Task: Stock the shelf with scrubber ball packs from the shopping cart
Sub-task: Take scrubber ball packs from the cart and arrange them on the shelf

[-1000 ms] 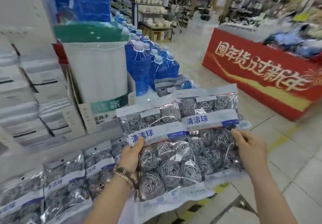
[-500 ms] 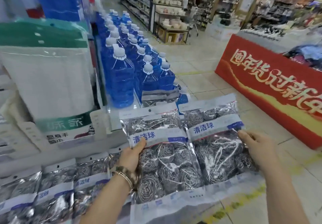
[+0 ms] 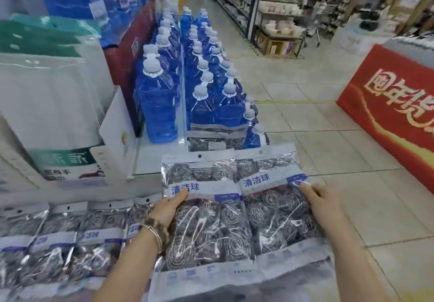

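Holding two scrubber ball packs (image 3: 225, 219) side by side, just right of the shelved packs (image 3: 58, 243) on the shelf (image 3: 70, 193). Pinched at the left edge by the left hand (image 3: 168, 207), thumb on top, fingers hidden underneath — clasped at the right edge by the right hand (image 3: 321, 204), fingers curled over the plastic. Bottom print too blurred to read.
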Motion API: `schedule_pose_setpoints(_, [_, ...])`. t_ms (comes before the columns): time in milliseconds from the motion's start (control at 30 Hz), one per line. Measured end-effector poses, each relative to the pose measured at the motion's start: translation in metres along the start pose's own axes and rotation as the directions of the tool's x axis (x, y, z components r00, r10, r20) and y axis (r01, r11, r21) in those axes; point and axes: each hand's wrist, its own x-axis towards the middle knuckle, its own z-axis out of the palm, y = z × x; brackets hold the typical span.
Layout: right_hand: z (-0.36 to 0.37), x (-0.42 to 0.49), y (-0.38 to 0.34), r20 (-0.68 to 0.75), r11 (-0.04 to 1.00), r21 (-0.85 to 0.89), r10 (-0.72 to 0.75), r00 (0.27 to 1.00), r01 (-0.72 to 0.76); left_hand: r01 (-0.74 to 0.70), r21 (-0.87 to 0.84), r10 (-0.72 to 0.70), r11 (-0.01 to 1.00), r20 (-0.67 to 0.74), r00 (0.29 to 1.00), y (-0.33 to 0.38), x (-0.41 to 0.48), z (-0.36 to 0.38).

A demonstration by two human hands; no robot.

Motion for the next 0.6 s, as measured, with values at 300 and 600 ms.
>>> schedule_pose_setpoints(300, [-0.007, 0.009, -0.011, -0.028, 0.931, -0.282, -0.252, 0.967, 0.234, -0.262, 0.661, 0.513, 0.703, -0.217, 0.830, 0.003, -0.006, 0.013])
schedule_pose_setpoints(600, [0.043, 0.022, -0.023, 0.449, 0.583, -0.567, -0.374, 0.812, 0.582, -0.288, 0.955, 0.456, 0.074, 0.224, 0.861, -0.002, -0.011, 0.077])
